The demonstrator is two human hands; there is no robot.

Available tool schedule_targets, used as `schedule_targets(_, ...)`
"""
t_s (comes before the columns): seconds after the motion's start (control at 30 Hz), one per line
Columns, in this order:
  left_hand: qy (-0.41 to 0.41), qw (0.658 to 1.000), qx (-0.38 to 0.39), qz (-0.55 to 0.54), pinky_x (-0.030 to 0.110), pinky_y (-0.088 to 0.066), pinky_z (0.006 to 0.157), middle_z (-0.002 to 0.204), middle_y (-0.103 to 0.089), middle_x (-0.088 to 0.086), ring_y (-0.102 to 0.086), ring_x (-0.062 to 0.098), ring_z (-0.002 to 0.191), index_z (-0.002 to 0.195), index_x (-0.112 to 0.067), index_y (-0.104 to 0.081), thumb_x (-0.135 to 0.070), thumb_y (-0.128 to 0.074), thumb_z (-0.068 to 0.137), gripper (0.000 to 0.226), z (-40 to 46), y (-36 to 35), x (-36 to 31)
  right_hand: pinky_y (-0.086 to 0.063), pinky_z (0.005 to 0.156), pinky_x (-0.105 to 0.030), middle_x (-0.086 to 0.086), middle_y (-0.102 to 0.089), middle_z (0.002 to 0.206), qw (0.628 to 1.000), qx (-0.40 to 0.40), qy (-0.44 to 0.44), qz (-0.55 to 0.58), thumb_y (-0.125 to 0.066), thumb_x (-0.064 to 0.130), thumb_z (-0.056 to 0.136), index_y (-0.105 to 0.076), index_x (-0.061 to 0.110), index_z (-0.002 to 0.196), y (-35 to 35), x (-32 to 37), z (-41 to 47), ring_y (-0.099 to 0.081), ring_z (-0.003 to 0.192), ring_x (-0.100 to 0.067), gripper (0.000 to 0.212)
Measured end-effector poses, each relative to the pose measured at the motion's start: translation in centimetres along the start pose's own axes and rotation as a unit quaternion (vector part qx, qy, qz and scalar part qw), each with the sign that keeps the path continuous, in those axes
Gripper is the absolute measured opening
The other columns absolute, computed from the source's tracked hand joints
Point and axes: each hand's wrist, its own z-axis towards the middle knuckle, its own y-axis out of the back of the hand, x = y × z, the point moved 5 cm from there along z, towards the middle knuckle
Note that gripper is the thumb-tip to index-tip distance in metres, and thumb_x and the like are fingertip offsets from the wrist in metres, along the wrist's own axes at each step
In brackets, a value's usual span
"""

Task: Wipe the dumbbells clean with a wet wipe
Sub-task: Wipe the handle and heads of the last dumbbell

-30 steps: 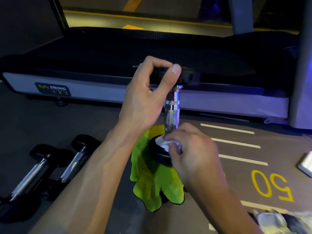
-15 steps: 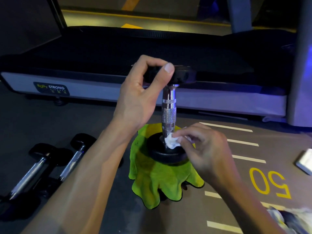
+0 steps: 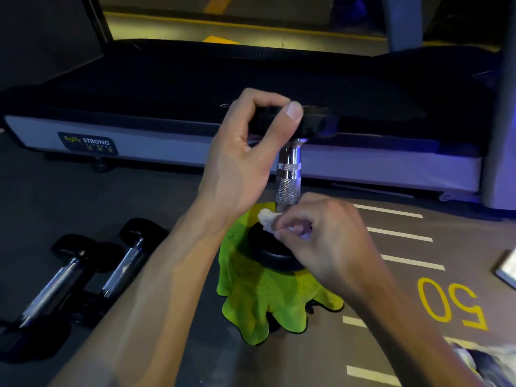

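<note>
A dumbbell [image 3: 288, 180] with a chrome knurled handle and black ends stands upright on a bright green cloth [image 3: 262, 297] on the floor. My left hand [image 3: 248, 157] grips its upper black end. My right hand [image 3: 324, 238] pinches a small white wet wipe [image 3: 268, 219] against the foot of the handle, just above the lower black end [image 3: 268, 255]. Part of that lower end is hidden behind my right hand.
Two more dumbbells [image 3: 83, 275] lie on the dark floor at the left. A treadmill [image 3: 195, 88] with a grey side rail spans the back. Painted white lines and a yellow "50" [image 3: 452, 303] mark the floor at the right. Crumpled wipes [image 3: 485, 358] lie bottom right.
My right hand has shifted with the wipe around the base of the handle, from the near side toward the left side. My left hand keeps its hold on the upper end.
</note>
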Motion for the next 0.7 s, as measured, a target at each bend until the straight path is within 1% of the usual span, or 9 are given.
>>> schedule_targets(0.03, 0.002, 1.000, -0.002, 0.000, 0.030, -0.049, 0.091, 0.101, -0.066, -0.008, -0.060, 0.007, 0.096, 0.102, -0.030, -0.065, -0.041, -0.062, 0.100, 0.012, 0.0, 0.0, 0.0, -0.040, 0.062, -0.019, 0.011, -0.056, 0.073, 1.000, -0.011, 0.002, -0.005, -0.076, 0.020, 0.084, -0.076, 0.028, 0.077, 0.4, 0.4, 0.6, -0.055, 0.069, -0.005, 0.010)
schedule_targets(0.1, 0.007, 1.000, -0.004, -0.003, 0.028, -0.048, 0.090, 0.099, -0.065, -0.011, -0.060, 0.005, 0.095, 0.102, -0.027, -0.065, -0.039, -0.062, 0.101, 0.012, 0.0, 0.1, -0.1, -0.039, 0.064, -0.019, 0.008, -0.058, 0.077, 0.995, -0.095, 0.020, -0.001, -0.073, 0.016, 0.087, -0.077, 0.027, 0.083, 1.5, 1.2, 1.6, -0.053, 0.070, -0.006, 0.013)
schedule_targets(0.17, 0.006, 1.000, 0.001, -0.001, 0.026, -0.046, 0.089, 0.098, -0.065, -0.013, -0.060, 0.004, 0.094, 0.102, -0.027, -0.065, -0.037, -0.062, 0.102, 0.010, -0.1, 0.2, -0.2, -0.042, 0.072, -0.014, 0.004, -0.062, 0.088, 0.980, -0.190, 0.047, 0.018, -0.072, 0.010, 0.093, -0.078, 0.021, 0.096, 2.2, 1.5, 1.7, -0.055, 0.076, -0.004, 0.013)
schedule_targets(0.2, 0.002, 1.000, 0.005, 0.000, 0.025, -0.045, 0.089, 0.099, -0.065, -0.013, -0.059, 0.004, 0.095, 0.102, -0.027, -0.065, -0.037, -0.062, 0.102, 0.010, -0.1, 0.2, -0.3, -0.040, 0.074, -0.009, 0.002, -0.062, 0.092, 0.976, -0.212, 0.054, 0.024, -0.071, 0.009, 0.095, -0.078, 0.017, 0.100, 2.1, 1.3, 1.4, -0.054, 0.079, -0.002, 0.012)
schedule_targets(0.3, -0.001, 1.000, 0.020, -0.002, 0.019, -0.042, 0.085, 0.097, -0.062, -0.013, -0.057, 0.000, 0.090, 0.103, -0.028, -0.065, -0.033, -0.062, 0.103, 0.006, 0.0, 0.4, -0.2, -0.034, 0.074, -0.003, 0.003, -0.061, 0.094, 0.985, -0.162, 0.062, 0.021, -0.071, 0.007, 0.095, -0.076, 0.015, 0.100, 0.5, 0.4, -0.6, -0.046, 0.076, 0.004, 0.012)
schedule_targets(0.37, 0.005, 0.999, 0.032, -0.009, 0.016, -0.042, 0.081, 0.091, -0.061, -0.017, -0.055, -0.005, 0.084, 0.103, -0.027, -0.065, -0.029, -0.062, 0.104, 0.004, 0.3, 0.6, -0.1, -0.035, 0.069, -0.004, 0.006, -0.062, 0.090, 0.992, -0.106, 0.049, 0.045, -0.074, 0.005, 0.091, -0.078, 0.019, 0.095, -0.2, -0.6, -1.5, -0.051, 0.070, -0.001, 0.015)
schedule_targets(0.43, 0.020, 0.999, 0.048, -0.008, 0.017, -0.045, 0.079, 0.087, -0.061, -0.022, -0.055, -0.008, 0.082, 0.103, -0.028, -0.064, -0.030, -0.062, 0.104, 0.003, 0.6, 0.8, 0.0, -0.037, 0.064, -0.006, 0.006, -0.063, 0.088, 0.992, -0.091, 0.025, 0.083, -0.077, 0.004, 0.088, -0.079, 0.021, 0.091, 0.2, -1.0, -1.2, -0.057, 0.069, -0.009, 0.017)
schedule_targets(0.57, 0.051, 0.996, 0.074, 0.001, 0.018, -0.049, 0.083, 0.083, -0.062, -0.030, -0.056, -0.010, 0.083, 0.102, -0.030, -0.063, -0.032, -0.060, 0.105, 0.004, 1.2, 0.8, 0.1, -0.045, 0.070, -0.014, 0.004, -0.065, 0.090, 0.976, -0.168, 0.001, 0.136, -0.076, 0.009, 0.090, -0.079, 0.022, 0.094, 1.8, 0.4, 1.4, -0.063, 0.077, -0.010, 0.014)
schedule_targets(0.7, 0.062, 0.995, 0.079, -0.013, 0.027, -0.049, 0.089, 0.091, -0.062, -0.022, -0.059, 0.001, 0.092, 0.104, -0.031, -0.063, -0.036, -0.059, 0.104, 0.007, 1.5, 0.9, 0.5, -0.048, 0.075, -0.015, 0.003, -0.064, 0.095, 0.947, -0.269, 0.004, 0.174, -0.075, 0.009, 0.090, -0.078, 0.015, 0.093, 2.8, 0.6, 3.8, -0.065, 0.084, -0.008, 0.008)
